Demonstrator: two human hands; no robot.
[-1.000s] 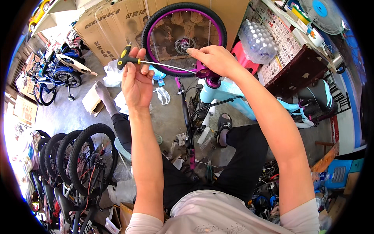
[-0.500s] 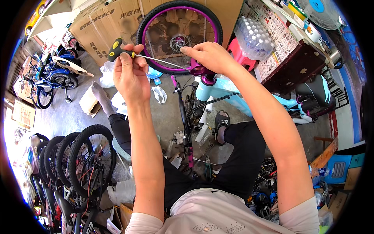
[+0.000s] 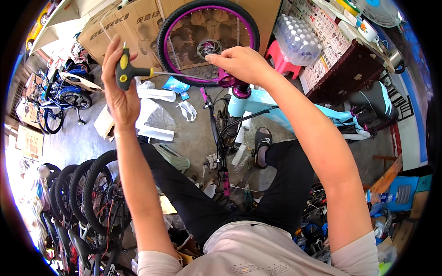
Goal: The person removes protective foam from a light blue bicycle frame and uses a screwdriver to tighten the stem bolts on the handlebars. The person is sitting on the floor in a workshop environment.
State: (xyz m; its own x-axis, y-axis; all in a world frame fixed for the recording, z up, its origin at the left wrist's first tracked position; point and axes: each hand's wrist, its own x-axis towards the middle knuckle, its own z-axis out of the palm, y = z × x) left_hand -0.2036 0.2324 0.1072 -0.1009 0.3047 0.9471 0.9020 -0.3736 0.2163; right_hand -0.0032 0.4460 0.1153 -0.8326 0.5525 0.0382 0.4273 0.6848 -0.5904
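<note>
A T-handle hex key, black and yellow, reaches with its thin shaft to the purple handlebar stem on a light-blue bicycle frame. My left hand is at the handle, its fingers stretched up behind and beside it; the handle leans against the palm and is not wrapped. My right hand is curled over the stem from above, fingertips pointing left; the undersides of its fingers are hidden. Below the stem hangs a black handlebar with cables.
Behind the stem, a purple-rimmed wheel stands against a cardboard box. Bottled water rests on a pink stool. Several tyres and bikes crowd the lower left. White wrapping pieces and loose parts lie on the floor.
My left hand has moved left, and its fingers have straightened from a pinch on the hex key's handle. The handle has turned and shifted left. My right hand stays at the stem.
</note>
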